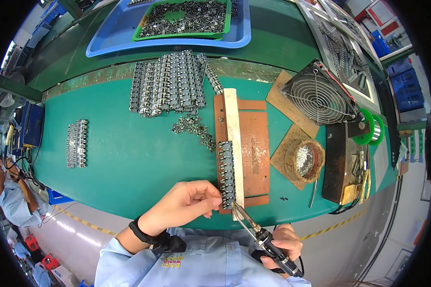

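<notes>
My right hand [283, 245] grips a soldering iron [270, 244] with a thin metal feed tube beside its tip. The tip meets the near end of a strip of small black components [226, 172]. That strip lies along a pale straight bar [234, 138] on a reddish-brown board [255, 143]. My left hand [189, 203] is closed, thumb and fingers pinched together at the strip's lower left edge. Whatever sits between those fingertips is hidden.
Finished-looking rows of component strips [170, 83] stand behind loose metal pieces [194, 128]; two strips [77, 143] lie left. A fan [317, 97], round pot [316, 168] and solder spool [372, 126] occupy the right. Behind is a blue tray [242, 40] holding a green tray [177, 36].
</notes>
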Tool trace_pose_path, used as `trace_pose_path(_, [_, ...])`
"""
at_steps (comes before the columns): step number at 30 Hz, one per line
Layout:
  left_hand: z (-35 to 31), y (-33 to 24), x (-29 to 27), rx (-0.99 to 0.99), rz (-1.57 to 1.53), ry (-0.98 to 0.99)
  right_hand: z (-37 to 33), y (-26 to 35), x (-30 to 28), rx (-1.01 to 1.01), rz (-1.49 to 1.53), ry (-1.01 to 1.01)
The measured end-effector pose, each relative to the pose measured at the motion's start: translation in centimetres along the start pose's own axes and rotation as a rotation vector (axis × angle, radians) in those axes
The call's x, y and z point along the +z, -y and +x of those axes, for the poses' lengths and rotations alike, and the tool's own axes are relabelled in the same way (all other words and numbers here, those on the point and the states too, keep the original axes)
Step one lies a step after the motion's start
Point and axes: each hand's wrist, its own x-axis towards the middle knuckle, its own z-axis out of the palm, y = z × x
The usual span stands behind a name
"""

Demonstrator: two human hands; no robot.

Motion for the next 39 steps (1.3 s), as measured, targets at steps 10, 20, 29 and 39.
trace_pose_path(10, [-0.27,-0.21,0.37,-0.03,0.022,-0.027,0.54,-0.1,0.05,0.005,0.031,0.096])
trace_pose_path(20, [-0.2,-0.38,0.38,-0.066,0.018,-0.013,0.79,-0.23,0.22,-0.004,0.014,0.098])
trace_pose_path(29, [-0.2,0.24,0.37,-0.006,0.027,-0.021,0.7,-0.36,0.21,-0.011,0.015,0.112])
trace_pose_path(39, [-0.22,0.26,0.45,0.008,0.032,-0.026,0.73,-0.1,0.12,-0.016,0.007,0.119])
